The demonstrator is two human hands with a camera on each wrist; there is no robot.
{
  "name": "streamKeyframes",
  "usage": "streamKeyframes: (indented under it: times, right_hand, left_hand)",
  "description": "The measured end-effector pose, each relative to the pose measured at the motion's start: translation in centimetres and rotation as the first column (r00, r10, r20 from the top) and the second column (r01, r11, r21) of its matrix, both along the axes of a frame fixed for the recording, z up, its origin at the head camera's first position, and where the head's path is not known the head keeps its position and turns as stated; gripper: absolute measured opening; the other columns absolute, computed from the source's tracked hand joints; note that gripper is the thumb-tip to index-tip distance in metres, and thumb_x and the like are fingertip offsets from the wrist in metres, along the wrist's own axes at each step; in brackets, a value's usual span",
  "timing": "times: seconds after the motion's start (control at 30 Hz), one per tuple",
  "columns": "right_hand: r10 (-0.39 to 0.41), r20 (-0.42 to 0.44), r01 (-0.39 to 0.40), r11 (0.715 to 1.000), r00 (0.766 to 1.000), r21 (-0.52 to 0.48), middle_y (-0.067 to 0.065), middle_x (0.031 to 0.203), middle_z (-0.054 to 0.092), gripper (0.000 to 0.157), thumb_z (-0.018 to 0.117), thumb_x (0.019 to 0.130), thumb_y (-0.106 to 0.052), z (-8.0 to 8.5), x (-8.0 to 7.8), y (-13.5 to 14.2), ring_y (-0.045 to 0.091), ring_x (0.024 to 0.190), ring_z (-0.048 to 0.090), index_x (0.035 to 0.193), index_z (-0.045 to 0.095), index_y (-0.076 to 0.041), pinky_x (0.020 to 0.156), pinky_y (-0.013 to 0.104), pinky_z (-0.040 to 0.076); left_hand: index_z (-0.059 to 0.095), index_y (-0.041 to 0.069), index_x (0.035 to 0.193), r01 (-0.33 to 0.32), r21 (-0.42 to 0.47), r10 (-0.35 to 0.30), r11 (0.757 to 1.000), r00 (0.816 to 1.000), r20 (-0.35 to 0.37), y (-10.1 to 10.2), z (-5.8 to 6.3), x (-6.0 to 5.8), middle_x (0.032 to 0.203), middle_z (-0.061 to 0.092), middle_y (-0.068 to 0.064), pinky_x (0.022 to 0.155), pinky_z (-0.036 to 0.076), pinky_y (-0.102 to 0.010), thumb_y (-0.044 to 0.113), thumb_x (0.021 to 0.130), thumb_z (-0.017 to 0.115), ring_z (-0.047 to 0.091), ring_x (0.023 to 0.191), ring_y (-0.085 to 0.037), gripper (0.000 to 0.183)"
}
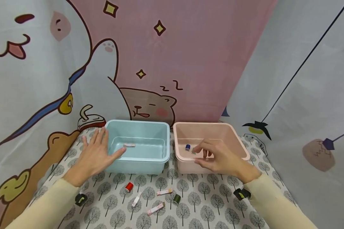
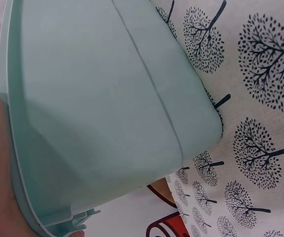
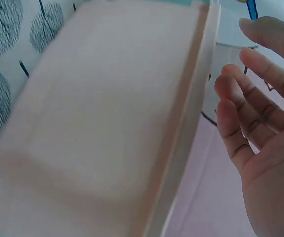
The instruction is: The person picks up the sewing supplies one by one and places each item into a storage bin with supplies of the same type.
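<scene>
My left hand [image 1: 96, 156] lies with spread fingers at the left side of the light blue bin [image 1: 137, 160]; in the left wrist view it touches the bin's rim [image 2: 11, 128]. My right hand [image 1: 218, 156] hovers over the front of the pink bin [image 1: 189, 167], fingers loosely bent. The right wrist view shows a gap between thumb and fingers, with nothing held. Inside the pink bin is a blue thread spool [image 1: 187, 147]; a small pale item [image 1: 193, 153] beside it is partly hidden by the fingertips. A small white-and-pink strip [image 1: 129, 145] lies in the blue bin.
On the tree-print cloth [image 1: 117, 219] before the bins lie a red thread spool [image 1: 129, 187], a dark green spool [image 1: 176, 199] and three small pale strips, one white strip [image 1: 136, 199] among them. A cartoon-print curtain [image 1: 200, 63] hangs behind the bins.
</scene>
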State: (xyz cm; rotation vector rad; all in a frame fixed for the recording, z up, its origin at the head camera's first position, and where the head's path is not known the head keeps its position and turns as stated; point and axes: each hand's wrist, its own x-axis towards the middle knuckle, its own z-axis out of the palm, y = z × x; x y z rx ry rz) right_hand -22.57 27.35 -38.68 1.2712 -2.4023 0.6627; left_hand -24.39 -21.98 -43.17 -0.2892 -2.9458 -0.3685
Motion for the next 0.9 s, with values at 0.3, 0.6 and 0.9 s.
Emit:
streamKeyframes:
  times: [0.3, 0.6, 0.9]
  right_hand:
    - [0.048, 0.086, -0.046, 0.999, 0.995, -0.019, -0.012, 0.098, 0.069, 0.034, 0.096, 0.095, -0.013, -1.6, 2.9, -1.6, 0.006, 0.080, 0.062, 0.125, 0.082, -0.020, 0.069, 0.022, 0.060]
    - [0.093, 0.121, -0.096, 0.995, 0.988, 0.018, -0.004, 0.117, 0.079, 0.036, 0.095, 0.097, -0.018, -4.2, 4.4, -2.6, 0.000, 0.082, 0.065, 0.129, 0.079, -0.016, 0.073, 0.019, 0.063]
    - [0.048, 0.254, -0.070, 0.994, 0.966, 0.079, -0.001, 0.128, 0.079, 0.038, 0.091, 0.102, -0.025, -6.6, 5.3, -3.4, -0.001, 0.089, 0.068, 0.137, 0.079, -0.018, 0.077, 0.019, 0.064]
  left_hand:
    - [0.023, -0.014, 0.179, 0.000, 0.001, 0.000, 1.000, 1.000, -0.003, -0.2, 0.0, 0.0, 0.192, 0.012, -0.036, 0.134, -0.001, -0.095, 0.087, 0.109, 0.048, 0.011, 0.179, -0.062, 0.126]
    - [0.021, -0.012, 0.180, 0.002, -0.012, -0.002, 1.000, 1.000, 0.004, -0.1, -0.1, 0.1, 0.193, 0.006, -0.033, 0.136, -0.005, -0.092, 0.087, 0.110, 0.042, 0.008, 0.179, -0.062, 0.123]
    - [0.021, -0.012, 0.180, 0.002, -0.008, -0.002, 1.000, 1.000, 0.002, 0.0, -0.1, 0.0, 0.193, 0.006, -0.032, 0.136, -0.005, -0.092, 0.087, 0.110, 0.042, 0.007, 0.180, -0.062, 0.123]
